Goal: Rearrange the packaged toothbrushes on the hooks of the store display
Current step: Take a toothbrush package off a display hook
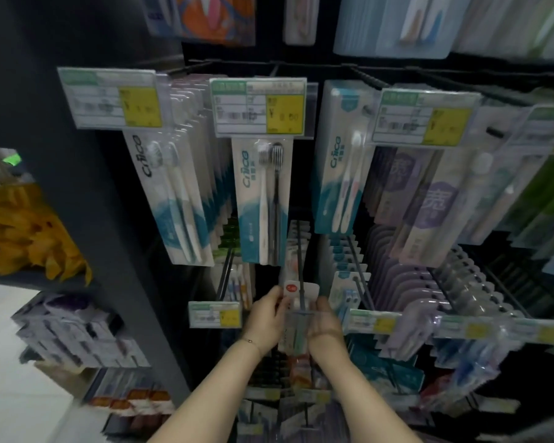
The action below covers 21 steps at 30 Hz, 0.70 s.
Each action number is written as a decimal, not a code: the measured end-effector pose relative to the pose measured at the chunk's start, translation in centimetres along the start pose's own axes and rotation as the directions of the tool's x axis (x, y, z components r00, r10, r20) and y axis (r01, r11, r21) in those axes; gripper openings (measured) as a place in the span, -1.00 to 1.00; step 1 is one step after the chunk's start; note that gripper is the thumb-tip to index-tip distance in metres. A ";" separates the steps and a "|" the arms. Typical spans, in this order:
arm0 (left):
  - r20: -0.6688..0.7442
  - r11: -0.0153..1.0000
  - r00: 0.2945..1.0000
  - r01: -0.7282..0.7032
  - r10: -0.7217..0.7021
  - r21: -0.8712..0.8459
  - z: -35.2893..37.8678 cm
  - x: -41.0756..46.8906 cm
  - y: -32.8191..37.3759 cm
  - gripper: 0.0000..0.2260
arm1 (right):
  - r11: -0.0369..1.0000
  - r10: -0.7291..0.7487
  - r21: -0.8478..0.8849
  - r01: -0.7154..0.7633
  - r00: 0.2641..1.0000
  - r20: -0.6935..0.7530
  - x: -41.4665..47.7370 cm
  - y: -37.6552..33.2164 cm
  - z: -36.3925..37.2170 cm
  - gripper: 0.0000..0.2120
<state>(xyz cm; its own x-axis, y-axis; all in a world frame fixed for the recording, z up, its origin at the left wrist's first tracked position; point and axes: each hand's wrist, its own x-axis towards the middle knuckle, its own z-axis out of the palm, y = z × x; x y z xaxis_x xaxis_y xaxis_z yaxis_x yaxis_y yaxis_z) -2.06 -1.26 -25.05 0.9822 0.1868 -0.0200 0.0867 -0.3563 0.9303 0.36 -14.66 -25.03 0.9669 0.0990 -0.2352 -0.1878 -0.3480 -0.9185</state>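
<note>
Two bare forearms rise from the bottom edge of the head view and meet at the middle of the lower row of the display. The left grip (266, 318) pinches the left edge of a toothbrush pack (296, 290), a white card with a red spot near its top. The right grip (325, 324) curls round the pack's right edge, so both hold the same pack. The pack sits at the front end of a long dark hook (299, 247), and more packs of the same kind hang further back on that hook. Motion blur hides whether the card's hole is on the rod.

Just left of the hands a price label (215, 314) fronts a hook of small multicoloured brushes. Just right hangs a blue-brush pack (347, 292), then a hook filled with lavender packs (403, 282).

On the row above, each hook carries a deep stack behind a yellow-and-white price tag (259, 107): white-brush packs (173, 199) at left, a white-and-black pair pack (264, 203) in the middle, a pink-and-white pair pack (339, 174), then purple packs (422, 199).

Beyond a dark upright at far left, one shelf holds yellow packets (23, 231), and the shelf below holds small boxes (74, 330).
</note>
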 end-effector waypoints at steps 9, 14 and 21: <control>-0.040 0.991 0.996 -0.078 0.083 0.113 0.2 -4.5 1.1 -0.81 | 0.952 -0.266 -0.146 0.268 0.963 0.034 -4.9 0.7 -1.4 -0.70; -0.027 0.988 0.995 -0.090 0.094 0.122 0.3 -6.6 1.4 -0.85 | 0.940 -0.294 -0.181 0.288 0.956 -0.003 -6.3 1.9 -1.8 -0.82; -0.047 0.999 0.998 -0.046 0.047 0.019 2.0 -9.2 1.1 -0.84 | 0.932 -0.312 -0.209 0.295 0.949 -0.053 -8.8 3.6 -2.5 -0.79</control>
<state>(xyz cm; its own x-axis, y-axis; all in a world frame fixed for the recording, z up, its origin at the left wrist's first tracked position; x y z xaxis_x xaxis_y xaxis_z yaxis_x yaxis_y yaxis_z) -10.66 -5.18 -24.62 0.9763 0.2128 0.0405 0.0450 -0.3821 0.9230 -8.41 -19.13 -25.46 0.9849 0.1530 0.0804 0.1463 -0.4899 -0.8594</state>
